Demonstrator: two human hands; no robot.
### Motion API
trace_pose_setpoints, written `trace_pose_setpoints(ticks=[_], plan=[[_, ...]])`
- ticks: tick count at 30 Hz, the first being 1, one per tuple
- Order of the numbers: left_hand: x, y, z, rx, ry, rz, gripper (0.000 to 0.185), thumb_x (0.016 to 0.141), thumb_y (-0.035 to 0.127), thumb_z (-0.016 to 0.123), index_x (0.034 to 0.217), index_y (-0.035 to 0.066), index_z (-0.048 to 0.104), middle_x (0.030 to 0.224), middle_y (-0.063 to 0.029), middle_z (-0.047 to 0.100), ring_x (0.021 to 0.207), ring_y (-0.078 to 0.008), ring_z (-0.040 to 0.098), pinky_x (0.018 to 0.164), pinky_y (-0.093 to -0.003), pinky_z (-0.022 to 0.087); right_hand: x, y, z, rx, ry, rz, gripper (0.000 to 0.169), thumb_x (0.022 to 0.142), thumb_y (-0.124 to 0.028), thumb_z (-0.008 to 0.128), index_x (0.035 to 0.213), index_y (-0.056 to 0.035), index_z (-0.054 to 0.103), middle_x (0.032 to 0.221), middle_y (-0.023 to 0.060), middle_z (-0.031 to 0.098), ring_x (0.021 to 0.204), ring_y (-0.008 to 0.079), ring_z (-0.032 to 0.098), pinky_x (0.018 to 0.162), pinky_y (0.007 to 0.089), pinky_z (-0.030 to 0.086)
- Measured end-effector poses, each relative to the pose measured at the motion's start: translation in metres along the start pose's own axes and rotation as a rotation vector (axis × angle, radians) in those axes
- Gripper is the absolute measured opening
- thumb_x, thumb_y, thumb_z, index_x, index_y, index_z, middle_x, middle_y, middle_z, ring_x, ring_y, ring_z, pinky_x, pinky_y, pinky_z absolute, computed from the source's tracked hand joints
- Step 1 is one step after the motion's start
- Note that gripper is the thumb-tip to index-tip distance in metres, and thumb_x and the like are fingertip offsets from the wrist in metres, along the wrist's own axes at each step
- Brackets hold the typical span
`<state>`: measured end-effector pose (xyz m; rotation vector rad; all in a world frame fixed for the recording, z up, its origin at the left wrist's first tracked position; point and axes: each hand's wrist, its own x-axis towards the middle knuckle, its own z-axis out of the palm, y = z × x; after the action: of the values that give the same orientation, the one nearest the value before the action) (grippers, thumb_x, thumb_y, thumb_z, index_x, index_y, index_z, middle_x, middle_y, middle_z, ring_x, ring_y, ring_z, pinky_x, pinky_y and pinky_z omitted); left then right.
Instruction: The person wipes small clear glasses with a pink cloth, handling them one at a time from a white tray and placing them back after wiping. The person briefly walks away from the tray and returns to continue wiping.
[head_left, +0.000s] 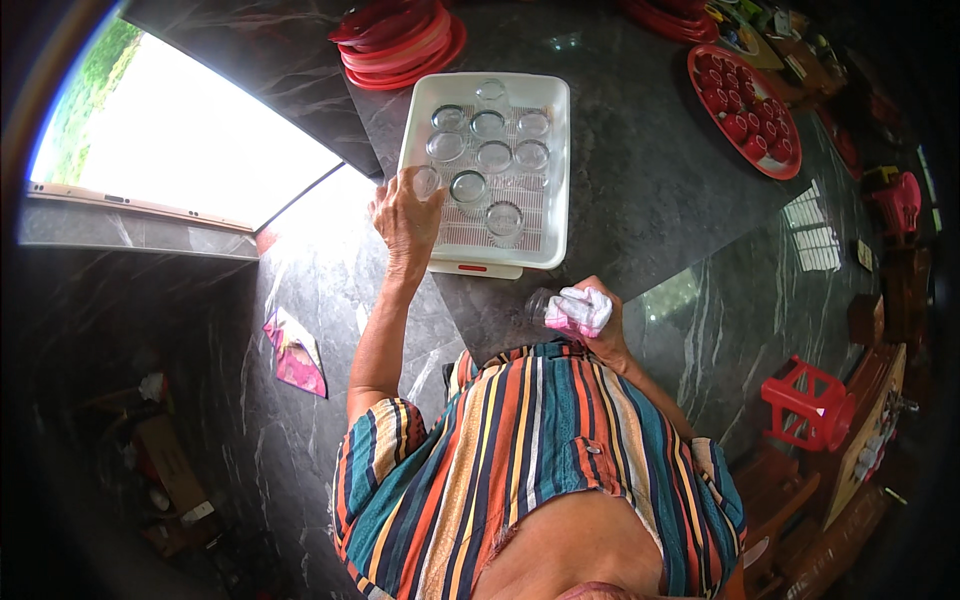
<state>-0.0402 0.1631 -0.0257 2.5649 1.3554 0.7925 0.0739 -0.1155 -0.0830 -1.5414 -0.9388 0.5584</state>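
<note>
A white plastic tray (559, 210) with a slotted base lies on the dark floor before me. Several clear glasses (493, 156) stand in it, spaced apart, their round rims or bases facing up. At the tray's left side, the fingers and thumb of my left hand (409, 221) are around one glass (426, 181). Close to my body, my right hand (606, 322) grips a bunched white and pink cloth (581, 309). A clear glass (537, 306) shows against the cloth's left side; how it is held is partly hidden.
Stacked red plastic plates or lids (401, 49) sit beyond the tray. A red tray of red cups (746, 112) is at the far right. A pink patterned cloth (296, 356) lies on the floor to my left, and a red plastic stool (806, 405) is at right.
</note>
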Motion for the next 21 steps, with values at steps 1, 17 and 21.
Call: trace_pose_setpoints(ticks=[1,17,21], plan=[[0.000,0.000,0.001,0.010,-0.017,-0.009,0.048,0.067,0.028,0.077,0.109,0.010,0.060,0.102,-0.0102,0.066,0.093,-0.0297,0.058,0.086,-0.0432,0.041,0.000,-0.001,0.000,-0.001,-0.003,-0.005,0.019,0.076,-0.007,0.074,0.087,0.0009,0.061,0.079,0.0057,0.061,0.072,0.0139,0.061,0.065,0.0269,0.048],[-0.039,0.046,-0.091,-0.365,-0.297,0.472,0.048,0.070,0.017,0.077,0.115,0.008,0.059,0.111,-0.0128,0.061,0.106,-0.0291,0.057,0.090,-0.0388,0.047,-0.009,0.016,-0.014,0.749,-0.172,0.271,0.020,0.085,-0.012,0.066,0.102,-0.0039,0.057,0.088,0.0015,0.060,0.078,0.0136,0.060,0.068,0.0273,0.050],[-0.079,0.086,-0.085,-0.533,-0.663,0.707,0.069,0.071,0.018,0.077,0.132,0.013,0.045,0.130,-0.0168,0.047,0.114,-0.0321,0.052,0.092,-0.0412,0.046,-0.019,-0.008,-0.010,1.102,-0.072,0.561,0.034,0.091,-0.018,0.058,0.121,-0.0070,0.047,0.104,0.0035,0.058,0.091,0.0143,0.060,0.074,0.0275,0.052]])
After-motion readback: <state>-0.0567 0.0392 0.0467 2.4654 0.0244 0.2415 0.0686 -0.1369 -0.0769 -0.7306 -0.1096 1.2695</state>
